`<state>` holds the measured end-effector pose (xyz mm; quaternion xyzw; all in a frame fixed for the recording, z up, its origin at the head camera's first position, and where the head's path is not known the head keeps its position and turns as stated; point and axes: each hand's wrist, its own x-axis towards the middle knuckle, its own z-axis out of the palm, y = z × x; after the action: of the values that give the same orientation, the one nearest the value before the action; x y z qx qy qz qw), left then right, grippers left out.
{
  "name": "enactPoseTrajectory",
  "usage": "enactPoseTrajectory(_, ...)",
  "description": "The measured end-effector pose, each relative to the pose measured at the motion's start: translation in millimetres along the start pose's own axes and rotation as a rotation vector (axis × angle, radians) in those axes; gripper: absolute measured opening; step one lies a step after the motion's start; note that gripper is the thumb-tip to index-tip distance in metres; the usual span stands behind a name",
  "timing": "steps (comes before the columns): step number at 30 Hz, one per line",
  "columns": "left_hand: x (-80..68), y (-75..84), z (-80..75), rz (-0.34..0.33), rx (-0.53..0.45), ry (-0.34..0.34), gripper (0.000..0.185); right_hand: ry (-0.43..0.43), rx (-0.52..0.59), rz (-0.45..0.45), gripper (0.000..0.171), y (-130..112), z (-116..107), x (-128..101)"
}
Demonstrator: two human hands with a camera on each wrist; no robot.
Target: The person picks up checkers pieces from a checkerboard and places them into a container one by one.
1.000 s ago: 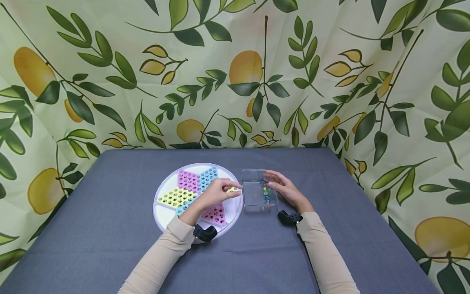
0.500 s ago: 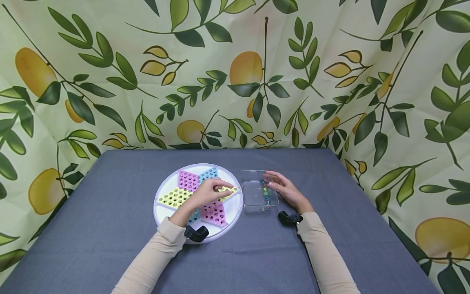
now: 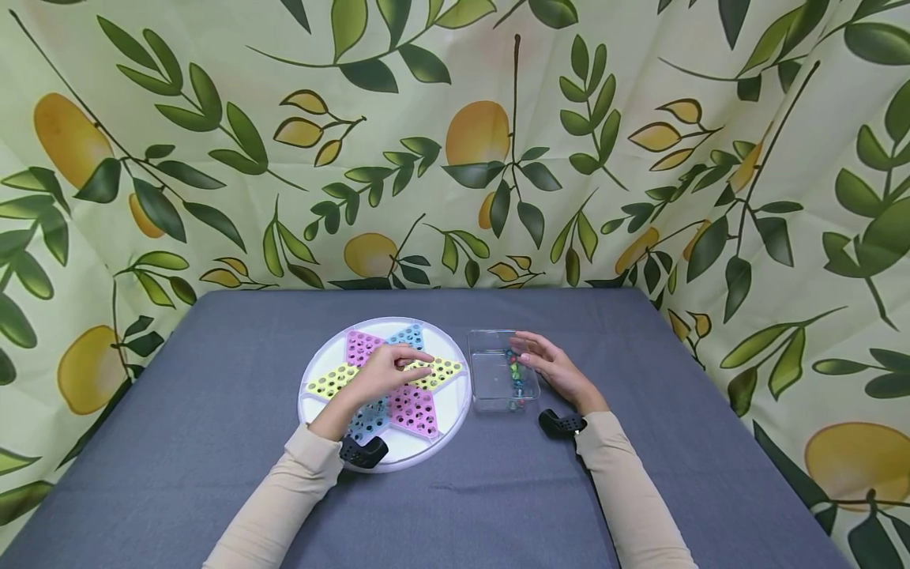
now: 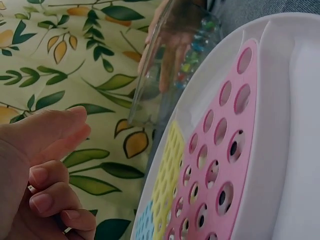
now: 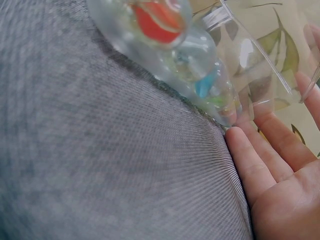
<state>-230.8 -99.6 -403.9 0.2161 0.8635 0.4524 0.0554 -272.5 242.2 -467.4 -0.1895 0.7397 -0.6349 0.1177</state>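
Observation:
A round white board [image 3: 455, 412] with a star of pink, yellow and blue hole panels [image 4: 220, 165] lies on the grey cloth. My left hand [image 3: 425, 360] hovers over the star's middle, thumb and forefinger close together [image 4: 75, 125], the other fingers curled; nothing shows between the tips. To the right of the board stands a clear plastic box [image 3: 489, 381] with several coloured marbles [image 3: 515, 375] along its right side. My right hand [image 3: 524, 349] lies with straight fingers against the box's right wall [image 5: 240, 65], palm [image 5: 280, 165] on the cloth beside the marbles [image 5: 160, 20].
The grey table [image 3: 213, 442] ends at a leaf-and-lemon patterned curtain [image 3: 455, 158] behind and at both sides. Black wrist cameras [image 3: 362, 452] sit under both wrists, the left one over the board's front rim.
My left hand has moved left from the box's edge to the middle of the star board. The right hand and the box have stayed put.

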Motion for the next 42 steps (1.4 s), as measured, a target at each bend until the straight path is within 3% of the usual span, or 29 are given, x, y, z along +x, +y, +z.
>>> enactPoseTrajectory(21, -17.4, -23.1, -21.6, -0.009, 0.038, -0.017, 0.026, 0.01, -0.01, 0.03, 0.058, -2.6, 1.3, -0.6)
enactPoseTrajectory(42, -31.0, -41.1, -31.1, -0.011, 0.013, -0.061, 0.027, 0.015, -0.016, 0.032, 0.058, -2.5, 1.8, -0.7)
